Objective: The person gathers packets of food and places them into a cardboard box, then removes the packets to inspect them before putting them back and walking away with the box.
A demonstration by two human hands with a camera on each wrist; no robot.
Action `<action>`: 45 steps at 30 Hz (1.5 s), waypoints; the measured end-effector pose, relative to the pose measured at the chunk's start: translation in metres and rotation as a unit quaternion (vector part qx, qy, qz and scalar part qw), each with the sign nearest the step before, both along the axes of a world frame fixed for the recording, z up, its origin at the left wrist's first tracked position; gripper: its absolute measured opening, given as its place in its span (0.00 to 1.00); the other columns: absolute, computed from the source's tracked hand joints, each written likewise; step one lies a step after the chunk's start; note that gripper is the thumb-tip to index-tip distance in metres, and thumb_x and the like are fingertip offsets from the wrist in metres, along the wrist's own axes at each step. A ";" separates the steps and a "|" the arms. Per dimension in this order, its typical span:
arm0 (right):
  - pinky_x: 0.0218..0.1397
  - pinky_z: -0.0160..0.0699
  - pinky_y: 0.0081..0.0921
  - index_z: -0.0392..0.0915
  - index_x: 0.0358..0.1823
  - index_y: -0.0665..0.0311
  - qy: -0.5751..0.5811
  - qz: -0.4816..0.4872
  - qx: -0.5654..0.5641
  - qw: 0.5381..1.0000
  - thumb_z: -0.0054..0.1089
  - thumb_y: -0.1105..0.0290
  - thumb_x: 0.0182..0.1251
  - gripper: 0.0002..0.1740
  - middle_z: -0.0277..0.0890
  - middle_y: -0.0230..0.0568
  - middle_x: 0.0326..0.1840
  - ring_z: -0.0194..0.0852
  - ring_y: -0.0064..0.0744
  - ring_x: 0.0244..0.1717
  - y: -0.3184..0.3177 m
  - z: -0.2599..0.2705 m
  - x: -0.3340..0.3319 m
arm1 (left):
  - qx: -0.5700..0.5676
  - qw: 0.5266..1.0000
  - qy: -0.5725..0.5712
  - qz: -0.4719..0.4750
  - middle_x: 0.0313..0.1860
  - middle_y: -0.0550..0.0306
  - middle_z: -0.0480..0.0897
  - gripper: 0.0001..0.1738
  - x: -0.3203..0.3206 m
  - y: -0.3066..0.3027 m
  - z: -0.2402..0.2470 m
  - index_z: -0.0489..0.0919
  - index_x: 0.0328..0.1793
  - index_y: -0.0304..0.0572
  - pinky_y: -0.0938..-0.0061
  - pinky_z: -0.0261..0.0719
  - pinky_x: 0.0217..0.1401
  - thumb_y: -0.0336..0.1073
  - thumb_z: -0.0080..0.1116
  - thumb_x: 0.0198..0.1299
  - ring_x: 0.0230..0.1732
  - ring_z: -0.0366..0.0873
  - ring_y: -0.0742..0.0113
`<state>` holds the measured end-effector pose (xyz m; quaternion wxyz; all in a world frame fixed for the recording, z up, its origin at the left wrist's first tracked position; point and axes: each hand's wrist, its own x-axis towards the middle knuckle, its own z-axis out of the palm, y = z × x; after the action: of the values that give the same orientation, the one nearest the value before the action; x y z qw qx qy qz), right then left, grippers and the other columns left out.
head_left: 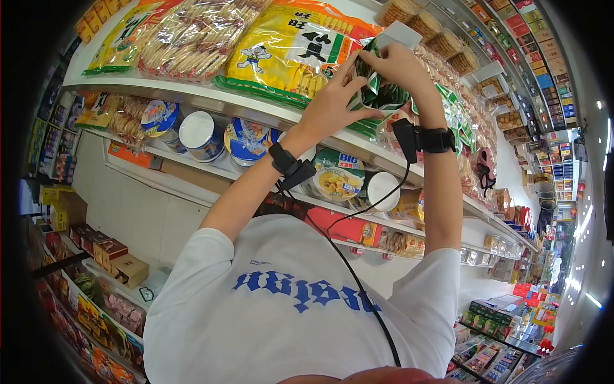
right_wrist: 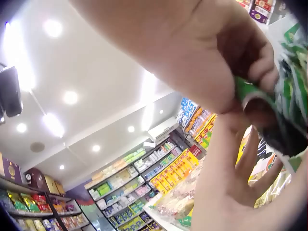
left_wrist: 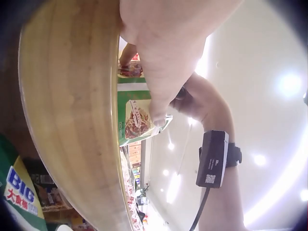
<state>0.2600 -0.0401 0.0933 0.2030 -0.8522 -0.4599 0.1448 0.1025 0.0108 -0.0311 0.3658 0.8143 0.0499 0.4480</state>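
Observation:
A green snack packet (head_left: 378, 91) is held up in front of the top shelf (head_left: 192, 96), between both hands. My left hand (head_left: 348, 89) pinches its left side with spread fingers and the thumb underneath. My right hand (head_left: 384, 61) grips its upper edge from above. In the left wrist view the green snack packet (left_wrist: 137, 115) shows a noodle picture behind my left fingers (left_wrist: 159, 62), with the right forearm and its wrist camera (left_wrist: 213, 159) beyond. In the right wrist view my right fingers (right_wrist: 255, 72) curl over the green snack packet (right_wrist: 293, 101), and my left hand (right_wrist: 240, 192) is below.
A large yellow rice-cracker bag (head_left: 297, 45) and clear cracker bags (head_left: 192, 32) lie on the top shelf. Instant noodle bowls (head_left: 201, 134) and a "BIG" cup (head_left: 339, 176) stand one shelf lower. Boxes (head_left: 121, 262) line low shelves at left. The aisle (head_left: 511, 307) runs off right.

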 end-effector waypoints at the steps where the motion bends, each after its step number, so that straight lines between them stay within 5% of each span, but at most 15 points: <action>1: 0.40 0.87 0.44 0.84 0.34 0.73 -0.072 0.011 0.002 0.997 0.66 0.52 0.65 0.24 0.84 0.57 0.28 0.86 0.56 0.30 0.001 -0.002 0.004 | -0.002 1.000 0.004 -0.004 0.85 0.32 0.60 0.37 0.000 0.000 0.001 0.83 0.61 0.40 0.53 0.82 0.68 0.57 0.82 0.52 0.72 0.76 0.32; 3: 0.44 0.87 0.46 0.85 0.36 0.71 -0.207 0.032 0.002 0.978 0.65 0.53 0.66 0.23 0.85 0.58 0.30 0.87 0.57 0.34 0.001 -0.006 0.006 | -0.010 1.000 0.015 -0.001 0.85 0.32 0.61 0.37 -0.001 0.000 0.004 0.83 0.60 0.39 0.55 0.83 0.65 0.57 0.82 0.52 0.67 0.80 0.35; 9: 0.46 0.84 0.51 0.87 0.46 0.68 -0.258 0.032 0.084 0.962 0.62 0.55 0.69 0.21 0.86 0.61 0.36 0.86 0.62 0.40 0.010 -0.052 0.007 | -0.008 1.000 0.010 0.017 0.82 0.33 0.64 0.46 0.003 0.000 -0.005 0.75 0.66 0.33 0.58 0.85 0.59 0.59 0.82 0.51 0.62 0.83 0.40; 17: 0.41 0.86 0.45 0.90 0.32 0.67 -0.139 0.075 0.062 0.986 0.68 0.57 0.60 0.18 0.84 0.59 0.27 0.87 0.58 0.32 -0.011 -0.023 0.018 | -0.023 1.000 0.012 0.009 0.85 0.34 0.62 0.46 0.004 0.002 -0.002 0.74 0.63 0.32 0.56 0.83 0.63 0.60 0.82 0.52 0.69 0.78 0.35; 18: 0.40 0.86 0.43 0.90 0.32 0.68 -0.152 0.039 0.145 0.977 0.71 0.60 0.57 0.15 0.83 0.59 0.25 0.86 0.58 0.31 -0.014 -0.030 0.012 | -0.023 1.000 0.009 0.008 0.85 0.34 0.62 0.46 0.004 0.002 -0.003 0.74 0.62 0.32 0.56 0.83 0.63 0.60 0.82 0.52 0.69 0.78 0.35; 21: 0.39 0.83 0.39 0.89 0.33 0.69 -0.189 0.023 0.135 0.972 0.72 0.54 0.63 0.20 0.84 0.53 0.25 0.87 0.49 0.30 -0.014 -0.023 0.007 | -0.010 1.000 0.006 0.009 0.84 0.35 0.63 0.46 0.004 0.002 -0.007 0.74 0.62 0.31 0.56 0.82 0.64 0.60 0.82 0.52 0.67 0.79 0.35; 25: 0.40 0.85 0.42 0.88 0.33 0.68 -0.207 0.050 0.184 0.960 0.74 0.59 0.59 0.16 0.85 0.52 0.28 0.87 0.51 0.32 -0.006 -0.048 0.023 | 0.022 0.999 -0.027 0.027 0.83 0.35 0.64 0.47 0.009 0.004 -0.012 0.73 0.62 0.29 0.56 0.82 0.60 0.60 0.83 0.51 0.62 0.80 0.37; 26: 0.54 0.82 0.51 0.86 0.36 0.78 -0.139 -0.018 0.116 0.983 0.65 0.72 0.58 0.13 0.82 0.71 0.41 0.80 0.67 0.48 -0.010 -0.010 -0.028 | 0.012 0.999 -0.029 0.021 0.83 0.34 0.64 0.47 0.007 0.003 -0.012 0.73 0.62 0.29 0.56 0.83 0.59 0.60 0.83 0.50 0.61 0.81 0.37; 27: 0.53 0.82 0.51 0.86 0.36 0.78 -0.176 -0.019 0.129 0.976 0.66 0.71 0.58 0.12 0.82 0.71 0.40 0.81 0.67 0.46 -0.013 -0.020 -0.025 | 0.003 0.999 -0.032 0.012 0.83 0.34 0.65 0.47 0.005 0.002 -0.007 0.73 0.62 0.29 0.56 0.83 0.59 0.60 0.83 0.50 0.60 0.81 0.37; 28: 0.51 0.82 0.52 0.86 0.36 0.77 -0.218 -0.018 0.144 0.965 0.67 0.71 0.58 0.12 0.82 0.70 0.39 0.82 0.67 0.45 -0.011 -0.029 -0.016 | 0.011 0.999 -0.007 0.035 0.73 0.34 0.73 0.41 -0.005 -0.007 0.015 0.71 0.67 0.33 0.57 0.78 0.67 0.50 0.80 0.59 0.64 0.78 0.39; 32: 0.44 0.84 0.46 0.87 0.34 0.69 -0.321 0.044 0.158 0.933 0.72 0.64 0.59 0.13 0.85 0.59 0.33 0.87 0.57 0.37 -0.011 -0.063 0.021 | -0.013 0.998 0.063 0.028 0.80 0.34 0.67 0.45 -0.005 -0.005 0.008 0.69 0.69 0.34 0.56 0.77 0.69 0.55 0.81 0.57 0.70 0.75 0.39; 34: 0.42 0.85 0.48 0.85 0.31 0.70 -0.318 0.053 0.157 0.934 0.71 0.63 0.60 0.14 0.86 0.55 0.31 0.88 0.56 0.35 -0.010 -0.065 0.008 | 0.014 0.999 0.004 0.032 0.65 0.41 0.76 0.56 0.006 0.000 -0.009 0.63 0.80 0.36 0.61 0.81 0.62 0.52 0.84 0.53 0.60 0.80 0.47; 37: 0.45 0.88 0.50 0.89 0.32 0.70 -0.301 0.041 0.137 0.943 0.70 0.61 0.60 0.15 0.85 0.59 0.28 0.88 0.61 0.35 -0.008 -0.069 0.008 | 0.040 0.998 -0.027 0.043 0.61 0.44 0.79 0.61 0.012 0.006 -0.016 0.61 0.84 0.36 0.63 0.83 0.58 0.50 0.86 0.50 0.56 0.82 0.51; 40: 0.45 0.87 0.50 0.90 0.33 0.70 -0.133 -0.023 0.147 0.980 0.69 0.60 0.64 0.17 0.85 0.60 0.29 0.88 0.62 0.36 -0.019 -0.044 -0.002 | 0.037 0.998 -0.013 0.041 0.75 0.41 0.71 0.53 0.008 0.001 -0.007 0.67 0.74 0.34 0.63 0.83 0.59 0.51 0.87 0.50 0.59 0.82 0.51; 45: 0.44 0.86 0.50 0.90 0.34 0.69 -0.241 -0.048 0.204 0.948 0.68 0.60 0.65 0.16 0.85 0.60 0.31 0.87 0.62 0.37 -0.014 -0.048 -0.009 | -0.031 0.999 0.018 0.000 0.85 0.41 0.63 0.47 0.006 -0.002 0.002 0.70 0.66 0.32 0.57 0.84 0.68 0.46 0.87 0.49 0.70 0.78 0.47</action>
<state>0.2505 -0.0536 0.0452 0.2627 -0.8232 -0.4730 -0.1720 0.1082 0.0087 -0.0296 0.3904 0.8102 0.0701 0.4315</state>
